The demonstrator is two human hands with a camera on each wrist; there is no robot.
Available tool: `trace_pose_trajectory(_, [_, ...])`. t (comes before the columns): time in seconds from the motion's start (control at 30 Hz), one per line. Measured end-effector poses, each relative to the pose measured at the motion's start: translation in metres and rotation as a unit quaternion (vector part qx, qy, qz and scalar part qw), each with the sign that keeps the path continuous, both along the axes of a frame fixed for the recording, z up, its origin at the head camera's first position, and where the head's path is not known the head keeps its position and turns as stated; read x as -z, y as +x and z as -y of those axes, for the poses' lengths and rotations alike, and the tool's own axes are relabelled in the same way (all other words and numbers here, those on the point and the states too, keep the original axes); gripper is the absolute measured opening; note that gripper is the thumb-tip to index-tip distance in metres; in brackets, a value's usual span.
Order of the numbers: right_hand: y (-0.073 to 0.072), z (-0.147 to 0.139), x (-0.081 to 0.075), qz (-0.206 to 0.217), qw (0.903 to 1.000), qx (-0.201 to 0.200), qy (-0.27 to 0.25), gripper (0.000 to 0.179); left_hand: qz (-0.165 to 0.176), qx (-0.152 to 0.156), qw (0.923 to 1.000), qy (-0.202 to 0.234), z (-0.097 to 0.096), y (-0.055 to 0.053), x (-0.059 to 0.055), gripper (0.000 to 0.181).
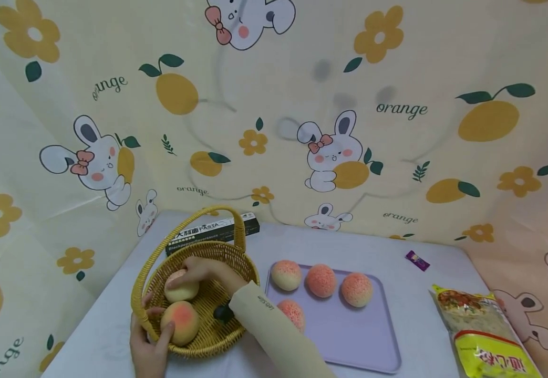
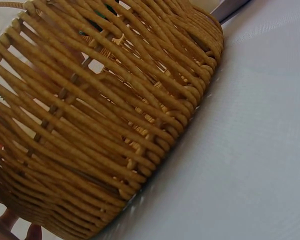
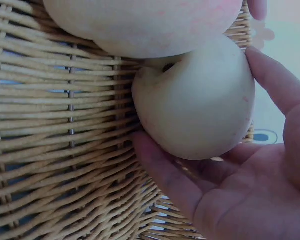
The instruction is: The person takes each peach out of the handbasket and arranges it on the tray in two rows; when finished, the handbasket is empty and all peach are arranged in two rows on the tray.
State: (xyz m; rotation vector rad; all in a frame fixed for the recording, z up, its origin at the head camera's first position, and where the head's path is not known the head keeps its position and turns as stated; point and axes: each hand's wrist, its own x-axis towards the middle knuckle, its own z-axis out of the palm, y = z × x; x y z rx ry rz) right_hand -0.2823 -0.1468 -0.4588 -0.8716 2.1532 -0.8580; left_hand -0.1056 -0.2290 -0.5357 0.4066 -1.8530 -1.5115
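Note:
A woven wicker basket [image 1: 212,344] with an arched handle stands on the left of the table, two peaches inside. My right hand [image 1: 200,270] reaches in over the rim and grips the paler, farther peach [image 3: 200,105], thumb on one side and fingers beneath in the right wrist view. Closer to me lies a blushed peach [image 1: 180,321]; my left hand [image 1: 148,344] comes across the near left rim and holds it between thumb and fingers. The left wrist view is mostly filled by the basket's outer wall [image 2: 100,115], with two fingertips [image 2: 34,232] low at the left.
Right of the basket, a lilac tray [image 1: 349,336] holds several rough pink-and-cream balls [image 1: 321,280]. A black pasta box [image 1: 245,227] lies behind the basket. Farther right are a small purple packet [image 1: 417,260] and a yellow noodle bag [image 1: 488,336]. A printed cloth backs the table.

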Motion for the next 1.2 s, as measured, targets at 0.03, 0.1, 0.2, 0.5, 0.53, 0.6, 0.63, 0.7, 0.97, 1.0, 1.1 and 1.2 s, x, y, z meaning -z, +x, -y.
trace_pose_trajectory(0.03, [0.0,0.0,0.0,0.0,1.0,0.003,-0.004,0.033,0.001,-0.001,1.0,-0.001,0.0,0.0,0.0,0.07])
trace_pose_trajectory(0.1, [0.0,-0.001,0.0,0.003,0.9998,0.005,-0.018,0.032,0.0,-0.002,1.0,-0.003,-0.001,0.0,0.001,0.069])
trace_pose_trajectory(0.2, [-0.003,-0.003,0.001,0.003,0.9992,0.001,-0.039,0.035,-0.002,-0.005,0.9999,-0.009,-0.002,0.0,0.001,0.071])
trace_pose_trajectory(0.5, [-0.01,-0.015,-0.004,-0.021,0.9952,-0.008,-0.096,0.052,-0.025,-0.01,0.9991,-0.032,-0.002,0.002,-0.002,0.072])
trace_pose_trajectory(0.53, [-0.009,-0.016,-0.005,-0.016,0.9943,-0.008,-0.105,0.053,-0.022,-0.012,0.9992,-0.032,-0.002,0.002,-0.002,0.072])
trace_pose_trajectory(0.6, [-0.008,-0.02,-0.008,-0.006,0.9925,-0.006,-0.122,0.053,-0.016,-0.015,0.9993,-0.031,-0.001,0.002,-0.002,0.072])
trace_pose_trajectory(0.63, [-0.007,-0.022,-0.01,-0.001,0.9914,-0.003,-0.131,0.053,-0.013,-0.017,0.9993,-0.03,0.0,0.002,-0.001,0.072])
trace_pose_trajectory(0.7, [-0.005,-0.026,-0.013,0.004,0.9889,0.005,-0.149,0.054,-0.007,-0.019,0.9994,-0.029,0.0,0.002,-0.001,0.072])
trace_pose_trajectory(0.97, [0.0,-0.043,-0.024,0.026,0.9785,0.039,-0.201,0.056,-0.002,-0.019,0.9992,-0.035,0.001,0.001,0.0,0.071])
trace_pose_trajectory(1.0, [0.001,-0.046,-0.026,0.024,0.9777,0.039,-0.205,0.057,-0.002,-0.019,0.9992,-0.035,0.0,0.001,0.0,0.071])
trace_pose_trajectory(1.1, [0.004,-0.053,-0.029,0.021,0.974,0.037,-0.222,0.057,-0.004,-0.018,0.9992,-0.037,0.0,0.001,-0.001,0.071])
trace_pose_trajectory(1.2, [0.01,-0.061,-0.033,0.021,0.9697,0.039,-0.24,0.057,-0.005,-0.016,0.9993,-0.034,-0.002,0.0,-0.001,0.071])
